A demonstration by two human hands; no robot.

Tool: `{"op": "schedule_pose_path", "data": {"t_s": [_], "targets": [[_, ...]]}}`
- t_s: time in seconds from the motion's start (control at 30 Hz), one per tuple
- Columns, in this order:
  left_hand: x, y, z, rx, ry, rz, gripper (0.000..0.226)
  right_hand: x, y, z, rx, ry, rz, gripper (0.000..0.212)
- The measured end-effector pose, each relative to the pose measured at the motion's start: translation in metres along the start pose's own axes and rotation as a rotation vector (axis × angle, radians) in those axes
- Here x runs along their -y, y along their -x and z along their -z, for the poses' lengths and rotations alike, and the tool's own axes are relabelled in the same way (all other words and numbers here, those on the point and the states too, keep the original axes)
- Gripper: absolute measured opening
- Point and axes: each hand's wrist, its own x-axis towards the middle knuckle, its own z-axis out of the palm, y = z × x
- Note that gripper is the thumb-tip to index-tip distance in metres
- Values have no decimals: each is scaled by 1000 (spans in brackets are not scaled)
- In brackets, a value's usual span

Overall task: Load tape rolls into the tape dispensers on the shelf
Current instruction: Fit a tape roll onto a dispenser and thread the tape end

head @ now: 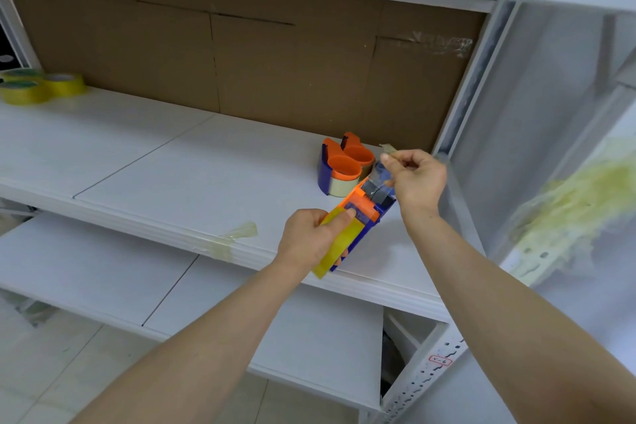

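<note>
My left hand [311, 239] grips an orange and blue tape dispenser [366, 213] with a yellowish tape roll [339, 246] in it, held over the front edge of the white shelf [172, 165]. My right hand [414, 175] pinches the clear tape end [388, 148] and holds it up above the dispenser's front. Two more orange and blue dispensers [344, 165] with tape rolls stand on the shelf just behind, near the right post. Several yellow tape rolls [41, 86] lie at the shelf's far left.
Brown cardboard [241, 55] backs the shelf. A scrap of tape [237, 234] sticks to the shelf's front edge. A lower white shelf [137, 286] juts out below. A metal upright [457, 134] and a plastic-covered side panel [557, 148] close off the right.
</note>
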Motion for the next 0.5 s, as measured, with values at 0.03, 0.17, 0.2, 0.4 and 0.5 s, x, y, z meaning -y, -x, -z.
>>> {"op": "schedule_pose_path", "data": {"t_s": [0.03,0.17,0.2,0.4,0.5], "targets": [[1,1,0,-19,-5,-9,31,0,-1,0,6,-9,-28,12],[4,1,0,-122,-34,-35,38,-1,-5,0,55,-111,-225,21],[4,1,0,-142,-21,-34,39,0,-6,2,77,-152,-280,22],[5,4,5,-192,-17,-81,46,0,-7,5,253,-213,-561,25],[4,7,6,-189,8,-103,41,0,2,10,419,-315,-809,24]]}}
